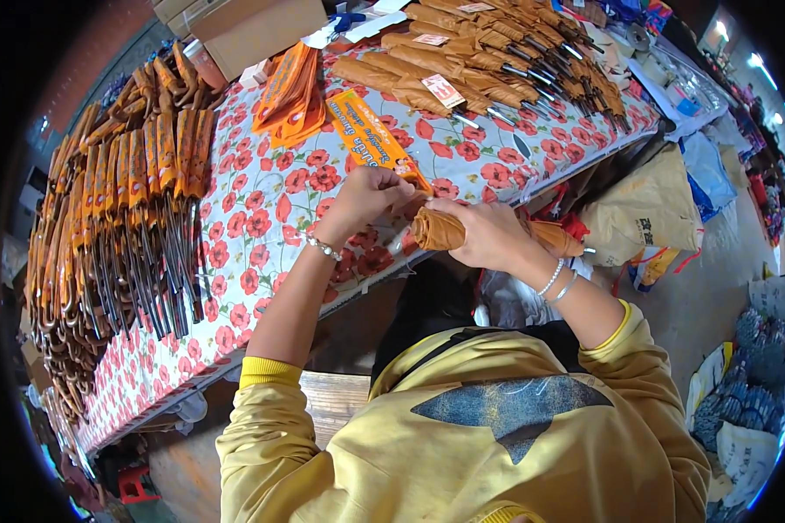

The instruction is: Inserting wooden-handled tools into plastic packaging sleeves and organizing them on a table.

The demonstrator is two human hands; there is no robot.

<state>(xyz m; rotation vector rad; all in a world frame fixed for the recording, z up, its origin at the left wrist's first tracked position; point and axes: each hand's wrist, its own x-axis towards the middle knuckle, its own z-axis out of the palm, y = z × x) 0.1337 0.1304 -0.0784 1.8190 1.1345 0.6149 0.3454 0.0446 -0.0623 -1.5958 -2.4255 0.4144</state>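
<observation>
Floral tablecloth (253,240) shows mid-left | right hand (493,234): umbrella (438,230) at near edge (366,285)

I can't see the middle of the umbrella (440,230), because the right hand (490,235) is wrapped over it at the centre of the frame. The left hand (368,202) hides the lower end of the orange sleeve (366,126), and its pinched fingertips are too small for me to tell what they grip. At the top, my view cuts off the carton (262,35) and the far end of the brown pile (462,61). The sweater (480,444) covers part of the stool (333,403); the goods along the right rim blur beyond my reading.
</observation>
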